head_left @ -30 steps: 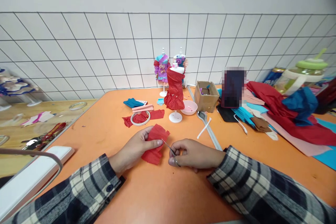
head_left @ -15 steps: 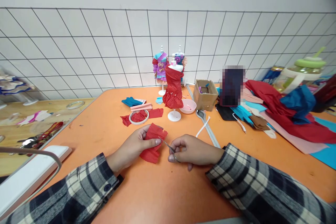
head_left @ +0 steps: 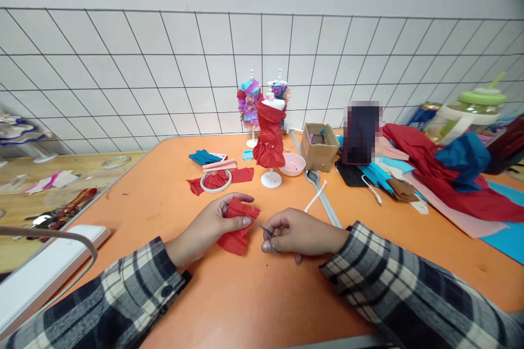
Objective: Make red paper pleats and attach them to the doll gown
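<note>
My left hand [head_left: 216, 223] grips a piece of red crepe paper [head_left: 235, 240] between thumb and fingers, above the orange table. In my right hand [head_left: 292, 233] is a small pair of metal scissors [head_left: 267, 233], with fingers around the handles and the blades pointing left to the paper's right edge. The blade tips are too small to tell whether they are in the paper. Beyond both hands stands a small white dress form [head_left: 271, 179] wearing a red crumpled dress [head_left: 271, 133]. Left of it, a roll of tape [head_left: 215, 190] lies over red scraps [head_left: 243, 175].
Two more dressed forms, one in purple [head_left: 249, 103], stand behind. A pink bowl [head_left: 293, 164], a cardboard box [head_left: 320, 148] and a phone-like dark object [head_left: 360, 135] are to the right. Coloured paper [head_left: 442, 166] is heaped far right; a white power strip [head_left: 53, 278] lies left.
The fingers of my left hand have stretched out behind the red paper, and its upper edge sits slightly lower. My right hand with the scissors has barely moved.
</note>
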A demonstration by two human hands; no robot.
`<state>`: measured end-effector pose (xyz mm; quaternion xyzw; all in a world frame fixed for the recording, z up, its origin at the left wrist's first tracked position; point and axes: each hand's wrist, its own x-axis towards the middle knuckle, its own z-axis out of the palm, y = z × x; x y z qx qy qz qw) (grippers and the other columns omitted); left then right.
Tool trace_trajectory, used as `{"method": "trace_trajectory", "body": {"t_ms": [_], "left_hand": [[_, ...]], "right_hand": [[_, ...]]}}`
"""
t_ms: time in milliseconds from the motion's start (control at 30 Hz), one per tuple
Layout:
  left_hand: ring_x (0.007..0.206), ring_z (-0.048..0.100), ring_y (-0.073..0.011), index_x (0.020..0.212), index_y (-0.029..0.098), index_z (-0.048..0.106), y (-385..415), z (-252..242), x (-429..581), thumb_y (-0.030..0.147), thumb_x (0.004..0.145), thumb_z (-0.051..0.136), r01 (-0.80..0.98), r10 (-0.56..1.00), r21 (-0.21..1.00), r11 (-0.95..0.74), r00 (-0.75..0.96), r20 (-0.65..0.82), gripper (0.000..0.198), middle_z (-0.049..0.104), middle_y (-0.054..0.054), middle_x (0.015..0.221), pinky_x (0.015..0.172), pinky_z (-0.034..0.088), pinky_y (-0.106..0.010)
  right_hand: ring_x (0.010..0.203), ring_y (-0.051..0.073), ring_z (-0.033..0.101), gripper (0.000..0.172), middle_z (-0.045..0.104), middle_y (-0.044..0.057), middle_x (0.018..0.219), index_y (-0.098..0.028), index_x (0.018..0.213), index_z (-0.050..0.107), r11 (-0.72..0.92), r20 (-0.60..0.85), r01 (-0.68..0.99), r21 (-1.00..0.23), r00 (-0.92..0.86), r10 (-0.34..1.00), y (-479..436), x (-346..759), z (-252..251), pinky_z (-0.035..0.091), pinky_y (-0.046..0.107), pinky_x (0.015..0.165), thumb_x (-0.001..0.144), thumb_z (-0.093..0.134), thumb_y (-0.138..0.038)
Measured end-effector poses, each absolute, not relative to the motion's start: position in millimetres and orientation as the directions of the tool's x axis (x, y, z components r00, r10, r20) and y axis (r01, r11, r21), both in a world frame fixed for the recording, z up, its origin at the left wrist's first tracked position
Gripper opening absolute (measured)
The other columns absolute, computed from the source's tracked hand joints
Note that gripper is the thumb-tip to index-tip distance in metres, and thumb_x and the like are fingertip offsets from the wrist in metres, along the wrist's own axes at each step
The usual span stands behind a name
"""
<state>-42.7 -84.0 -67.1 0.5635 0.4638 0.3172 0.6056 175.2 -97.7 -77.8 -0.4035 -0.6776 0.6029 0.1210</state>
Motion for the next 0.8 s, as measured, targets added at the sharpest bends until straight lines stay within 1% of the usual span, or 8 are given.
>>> {"method": "trace_trajectory", "body": {"t_ms": [133, 267, 367, 467, 533, 600, 667, 800], "left_hand": [[0.063, 0.058, -0.0131, 0.117, 0.017, 0.055, -84.0, -65.4, -41.8, 0.029, 0.067, 0.08, 0.2, 0.892, 0.962, 0.185, 0.376, -0.25, 0.057, 0.067, 0.0, 0.072, 0.058, 0.043, -0.023], [0.063, 0.059, -0.014, 0.118, 0.017, 0.055, -85.1, -63.3, -40.7, 0.027, 0.066, 0.079, 0.222, 0.884, 0.957, 0.184, 0.388, -0.26, 0.058, 0.067, 0.0, 0.069, 0.059, 0.044, -0.024], [0.066, 0.06, -0.0141, 0.117, 0.018, 0.056, -84.9, -64.0, -40.4, 0.027, 0.066, 0.081, 0.195, 0.888, 0.96, 0.202, 0.378, -0.264, 0.057, 0.068, -0.001, 0.077, 0.062, 0.045, -0.025], [0.077, 0.063, -0.0167, 0.108, 0.016, 0.061, -84.2, -66.8, -40.8, 0.031, 0.068, 0.079, 0.086, 0.886, 0.971, 0.225, 0.397, -0.24, 0.047, 0.069, -0.007, 0.097, 0.069, 0.048, -0.027], [0.084, 0.064, -0.0196, 0.103, 0.015, 0.062, -83.7, -68.4, -41.7, 0.033, 0.07, 0.078, 0.033, 0.883, 0.973, 0.229, 0.413, -0.222, 0.04, 0.069, -0.01, 0.104, 0.073, 0.049, -0.029], [0.085, 0.065, -0.0207, 0.104, 0.016, 0.062, -83.4, -69.3, -42.8, 0.031, 0.07, 0.078, 0.027, 0.887, 0.973, 0.227, 0.406, -0.218, 0.041, 0.069, -0.01, 0.106, 0.073, 0.049, -0.03], [0.08, 0.066, -0.0198, 0.11, 0.017, 0.06, -83.6, -69.5, -43.5, 0.03, 0.069, 0.079, 0.054, 0.891, 0.972, 0.227, 0.391, -0.23, 0.047, 0.07, -0.009, 0.103, 0.07, 0.048, -0.029], [0.074, 0.064, -0.0177, 0.116, 0.019, 0.056, -85.0, -68.8, -42.5, 0.031, 0.069, 0.078, 0.103, 0.89, 0.974, 0.202, 0.395, -0.226, 0.053, 0.071, -0.006, 0.095, 0.066, 0.046, -0.028]], "right_hand": [[0.05, 0.005, 0.044, 0.033, 0.046, -0.005, 0.061, -0.017, 0.086, 0.064, -0.057, -0.356, 0.441, -0.896, -0.635, 0.685, -99.3, 174.3, -75.3, 0.038, 0.01, 0.037, 0.076, 0.066, -0.049], [0.05, 0.006, 0.045, 0.037, 0.049, -0.004, 0.065, -0.018, 0.089, 0.065, -0.042, -0.368, 0.479, -0.877, -0.614, 0.699, -100.2, 174.1, -74.7, 0.037, 0.011, 0.034, 0.075, 0.067, -0.052], [0.046, 0.006, 0.043, 0.034, 0.047, -0.005, 0.061, -0.016, 0.083, 0.064, -0.059, -0.368, 0.46, -0.886, -0.618, 0.694, -98.1, 175.0, -76.3, 0.039, 0.013, 0.034, 0.076, 0.066, -0.049], [0.047, 0.006, 0.045, 0.029, 0.049, -0.004, 0.06, -0.015, 0.079, 0.063, -0.119, -0.363, 0.399, -0.909, -0.62, 0.696, -95.5, 176.1, -76.9, 0.043, 0.015, 0.036, 0.077, 0.065, -0.044], [0.049, 0.007, 0.047, 0.029, 0.05, -0.003, 0.062, -0.015, 0.079, 0.063, -0.155, -0.362, 0.36, -0.92, -0.627, 0.69, -94.8, 177.0, -76.0, 0.045, 0.015, 0.037, 0.077, 0.065, -0.043], [0.051, 0.007, 0.048, 0.03, 0.051, -0.003, 0.063, -0.015, 0.081, 0.063, -0.18, -0.368, 0.34, -0.923, -0.646, 0.669, -94.8, 177.9, -74.8, 0.045, 0.014, 0.037, 0.076, 0.066, -0.044], [0.05, 0.005, 0.045, 0.031, 0.051, -0.003, 0.065, -0.015, 0.084, 0.063, -0.19, -0.373, 0.332, -0.924, -0.672, 0.639, -95.4, 178.6, -73.8, 0.043, 0.012, 0.037, 0.077, 0.066, -0.045], [0.047, 0.003, 0.039, 0.033, 0.051, -0.004, 0.069, -0.016, 0.086, 0.063, -0.158, -0.357, 0.335, -0.929, -0.697, 0.622, -96.7, 178.9, -73.0, 0.038, 0.01, 0.036, 0.078, 0.065, -0.048]]}}
